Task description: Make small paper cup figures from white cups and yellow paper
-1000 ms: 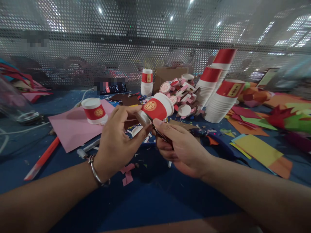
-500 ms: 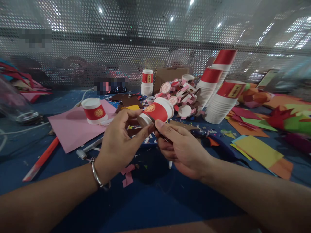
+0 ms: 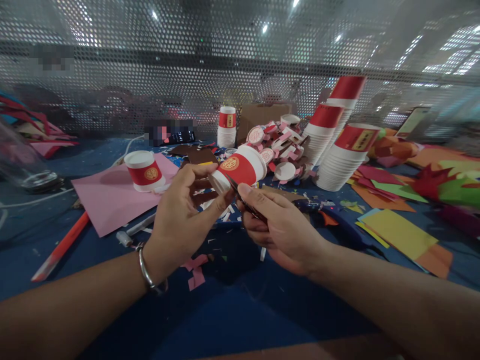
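My left hand (image 3: 183,215) grips a red and white paper cup (image 3: 240,169) by its base, the cup lying on its side with its mouth pointing away to the right. My right hand (image 3: 279,227) is closed around a small dark tool (image 3: 245,202), likely scissors, whose tip meets the cup near its base. Both hands hover just above the blue table (image 3: 232,305). A metal bracelet (image 3: 148,270) circles my left wrist.
A pink sheet (image 3: 112,200) bears an upturned red cup (image 3: 144,171) at left, with an orange stick (image 3: 60,247) nearby. Tall cup stacks (image 3: 343,150) stand at right beside cut cup pieces (image 3: 281,145). Coloured paper (image 3: 397,225) lies at right. A perforated metal screen (image 3: 240,65) closes the back.
The cup has turned slightly in my left hand and sits a bit higher. Both hands stay in nearly the same place.
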`<state>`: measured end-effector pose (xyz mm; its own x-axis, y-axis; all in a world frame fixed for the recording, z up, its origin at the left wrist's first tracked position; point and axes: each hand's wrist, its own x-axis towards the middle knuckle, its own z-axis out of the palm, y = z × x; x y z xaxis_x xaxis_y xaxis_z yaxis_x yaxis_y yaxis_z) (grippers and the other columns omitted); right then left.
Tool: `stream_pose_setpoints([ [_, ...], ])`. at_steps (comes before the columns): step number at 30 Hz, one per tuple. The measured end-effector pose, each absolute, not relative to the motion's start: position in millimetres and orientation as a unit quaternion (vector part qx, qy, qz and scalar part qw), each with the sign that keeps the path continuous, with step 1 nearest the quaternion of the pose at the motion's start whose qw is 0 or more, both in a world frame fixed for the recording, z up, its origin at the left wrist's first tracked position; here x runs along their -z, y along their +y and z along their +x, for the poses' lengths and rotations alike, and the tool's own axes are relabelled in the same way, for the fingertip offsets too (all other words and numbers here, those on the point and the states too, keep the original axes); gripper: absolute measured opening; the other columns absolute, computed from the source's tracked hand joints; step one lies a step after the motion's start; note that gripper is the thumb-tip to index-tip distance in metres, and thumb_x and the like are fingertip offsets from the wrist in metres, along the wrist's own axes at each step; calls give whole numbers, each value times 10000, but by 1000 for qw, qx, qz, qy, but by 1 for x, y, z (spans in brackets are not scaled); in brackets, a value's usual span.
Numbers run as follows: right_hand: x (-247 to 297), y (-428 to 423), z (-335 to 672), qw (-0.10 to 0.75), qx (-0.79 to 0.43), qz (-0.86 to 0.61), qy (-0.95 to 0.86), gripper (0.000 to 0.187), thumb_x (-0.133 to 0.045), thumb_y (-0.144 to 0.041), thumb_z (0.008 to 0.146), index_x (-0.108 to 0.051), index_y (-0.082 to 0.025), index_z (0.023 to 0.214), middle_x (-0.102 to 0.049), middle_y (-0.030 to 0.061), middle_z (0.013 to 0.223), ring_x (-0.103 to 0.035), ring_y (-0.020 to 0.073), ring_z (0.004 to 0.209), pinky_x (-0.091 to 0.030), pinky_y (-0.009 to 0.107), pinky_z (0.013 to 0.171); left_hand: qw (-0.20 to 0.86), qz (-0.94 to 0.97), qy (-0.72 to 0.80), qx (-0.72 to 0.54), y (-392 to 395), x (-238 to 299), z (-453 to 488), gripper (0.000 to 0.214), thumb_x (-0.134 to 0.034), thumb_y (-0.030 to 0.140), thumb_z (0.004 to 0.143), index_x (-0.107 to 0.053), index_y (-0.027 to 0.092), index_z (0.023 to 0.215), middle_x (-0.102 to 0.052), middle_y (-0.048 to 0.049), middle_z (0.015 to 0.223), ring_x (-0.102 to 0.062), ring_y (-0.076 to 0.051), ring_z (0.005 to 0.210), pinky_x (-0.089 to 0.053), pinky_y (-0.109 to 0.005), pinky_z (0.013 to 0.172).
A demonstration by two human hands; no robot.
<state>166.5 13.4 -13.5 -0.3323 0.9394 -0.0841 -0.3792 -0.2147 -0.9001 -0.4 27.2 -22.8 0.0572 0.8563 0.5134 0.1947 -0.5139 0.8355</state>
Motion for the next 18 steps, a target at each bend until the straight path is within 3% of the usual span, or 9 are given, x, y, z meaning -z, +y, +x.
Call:
stream_pose_setpoints([
  [6,16,12,165,463,-702,-357,-406,442,-804,-546,799,-558,-188,714,-314,-114,515,-181,33,432,-109,171,376,226,710,376,-550,26,27,-4,416,-840,241,798,-648,254,1167,-681,-97,1290,-705,-290,1130,-589,-538,1022],
  [13,14,11,165,487,-695,-331,-412,446,-911,-473,684,-582,-174,726,-415,-73,655,-237,30,493,-133,165,396,321,660,392,-554,24,19,0,403,-757,387,892,-640,230,1245,-755,-78,1073,-745,-259,975,-650,-453,864],
  [18,17,14,165,490,-688,-329,-423,463,-899,-513,694,-584,-174,718,-399,-71,674,-235,31,494,-131,162,392,384,637,388,-545,26,19,1,395,-728,402,918,-680,216,1263,-770,-79,1059,-746,-250,990,-641,-438,894],
])
